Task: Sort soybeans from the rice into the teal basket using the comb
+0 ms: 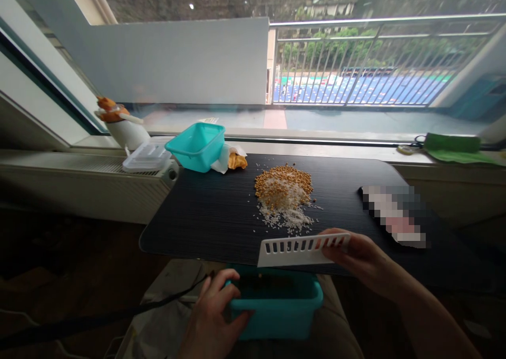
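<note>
**White slotted piece (292, 259) in the right hand (358, 254), teal bin (276, 319) in the left hand (215, 309)**

From the head view, we see the slotted piece at the near edge of the black table (201, 219), short of the mixed soybeans (283, 173) and rice (294, 217); we cannot tell whether it touches the tabletop. We judge it light, thin and fairly stiff, best held by its right end, away from the grains. The loose beans should roll easily. The bin, below the table edge, looks light with a slightly springy wall, so its rim suits our grip.

Our right forearm reaches in from the lower right, fingers closed on the piece's right end, thumb on the near face, fingertips showing through the slots. Our left hand rises from below, fingers curled over the bin's left rim, thumb against its near wall.
</note>
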Demonstrator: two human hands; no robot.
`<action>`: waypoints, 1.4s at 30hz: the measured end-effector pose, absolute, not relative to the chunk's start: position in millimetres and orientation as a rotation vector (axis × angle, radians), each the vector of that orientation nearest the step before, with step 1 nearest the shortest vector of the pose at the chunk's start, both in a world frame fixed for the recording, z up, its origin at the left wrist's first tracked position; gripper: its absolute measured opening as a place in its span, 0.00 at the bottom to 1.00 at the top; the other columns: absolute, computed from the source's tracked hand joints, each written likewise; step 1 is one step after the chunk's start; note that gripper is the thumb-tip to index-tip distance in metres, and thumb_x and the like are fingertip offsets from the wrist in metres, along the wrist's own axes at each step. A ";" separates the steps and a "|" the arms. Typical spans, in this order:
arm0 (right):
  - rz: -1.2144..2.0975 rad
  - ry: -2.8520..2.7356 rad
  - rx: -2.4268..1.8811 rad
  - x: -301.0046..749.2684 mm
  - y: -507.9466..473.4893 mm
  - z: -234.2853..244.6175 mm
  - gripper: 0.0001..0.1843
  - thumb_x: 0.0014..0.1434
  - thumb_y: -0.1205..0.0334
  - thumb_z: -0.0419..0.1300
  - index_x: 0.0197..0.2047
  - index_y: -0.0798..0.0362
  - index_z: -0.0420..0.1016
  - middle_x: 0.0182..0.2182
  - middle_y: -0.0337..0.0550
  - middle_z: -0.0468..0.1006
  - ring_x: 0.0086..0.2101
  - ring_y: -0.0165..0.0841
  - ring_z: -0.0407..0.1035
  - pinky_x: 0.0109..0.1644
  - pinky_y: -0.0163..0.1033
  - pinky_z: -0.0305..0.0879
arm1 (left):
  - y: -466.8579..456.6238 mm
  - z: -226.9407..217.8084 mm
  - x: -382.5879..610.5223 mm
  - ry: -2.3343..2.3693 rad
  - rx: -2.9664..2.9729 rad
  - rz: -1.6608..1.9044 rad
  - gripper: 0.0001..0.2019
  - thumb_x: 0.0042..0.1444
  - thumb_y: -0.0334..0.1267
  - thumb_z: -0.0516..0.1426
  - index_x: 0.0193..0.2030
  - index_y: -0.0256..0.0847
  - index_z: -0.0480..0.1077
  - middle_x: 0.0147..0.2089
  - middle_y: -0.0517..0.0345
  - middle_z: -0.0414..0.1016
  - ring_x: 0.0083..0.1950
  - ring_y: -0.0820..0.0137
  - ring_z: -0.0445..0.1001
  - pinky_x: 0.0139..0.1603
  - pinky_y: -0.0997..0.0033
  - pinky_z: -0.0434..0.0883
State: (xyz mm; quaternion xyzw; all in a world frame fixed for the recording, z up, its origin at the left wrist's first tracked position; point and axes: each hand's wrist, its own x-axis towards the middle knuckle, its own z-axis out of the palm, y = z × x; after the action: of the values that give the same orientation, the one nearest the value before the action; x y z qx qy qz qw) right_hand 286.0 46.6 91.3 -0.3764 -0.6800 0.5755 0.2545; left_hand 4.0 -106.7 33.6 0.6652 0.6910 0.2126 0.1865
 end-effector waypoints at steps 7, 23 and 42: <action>1.123 -1.765 -1.138 271.3 66.2 90.4 0.12 0.61 0.52 0.60 0.41 0.50 0.77 0.34 0.42 0.78 0.36 0.36 0.70 0.41 0.39 0.66 | -108.6 28.0 2.9 1.958 1.809 0.592 0.02 0.50 0.33 0.60 0.29 0.43 0.71 0.53 0.50 0.74 0.54 0.55 0.75 0.59 0.39 0.66; 1.170 -1.615 -1.117 278.9 69.6 95.9 0.13 0.54 0.47 0.66 0.35 0.48 0.81 0.31 0.41 0.80 0.34 0.35 0.72 0.39 0.37 0.69 | -108.9 24.4 -0.3 1.969 1.827 0.650 0.03 0.49 0.33 0.62 0.28 0.43 0.71 0.52 0.51 0.75 0.51 0.55 0.76 0.55 0.43 0.70; 1.237 -1.616 -1.172 279.9 67.3 93.2 0.17 0.51 0.45 0.67 0.37 0.49 0.82 0.33 0.45 0.83 0.35 0.41 0.76 0.40 0.42 0.73 | -107.5 28.2 4.5 1.973 1.850 0.635 0.03 0.49 0.33 0.61 0.28 0.43 0.71 0.51 0.51 0.75 0.51 0.56 0.76 0.53 0.48 0.72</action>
State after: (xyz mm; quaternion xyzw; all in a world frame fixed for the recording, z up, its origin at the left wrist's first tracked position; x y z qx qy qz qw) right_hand 279.9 67.3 93.2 -0.4604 -0.6348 0.4857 0.3862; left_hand 4.5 -107.5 28.2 0.6548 0.6986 0.2249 0.1806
